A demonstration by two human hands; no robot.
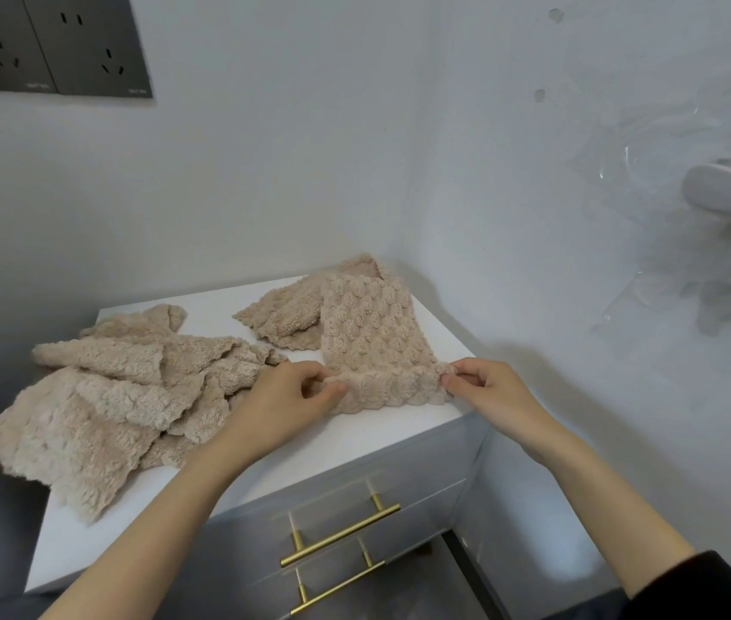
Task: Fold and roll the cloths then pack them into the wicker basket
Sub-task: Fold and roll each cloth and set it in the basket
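One folded cloth [372, 337] lies as a strip on the bench [354, 445], right side, near end at the front edge. Near corners are pinched by left hand [292, 396] and right hand [489, 387], fingers [332, 391] curled on the hem. Soft, light, limp pile fabric, likely to spring open. Keep both corners and roll tight. Loose cloths [122, 396] are heaped left. The basket isn't visible.

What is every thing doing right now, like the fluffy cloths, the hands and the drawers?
Bubbly cloth: folded into a strip, near end curled over.
Left hand: pinches that end's left corner.
Right hand: pinches its right corner.
Cloth pile: crumpled, unfolded.
Drawers: shut.
Wall sockets: nothing plugged in.
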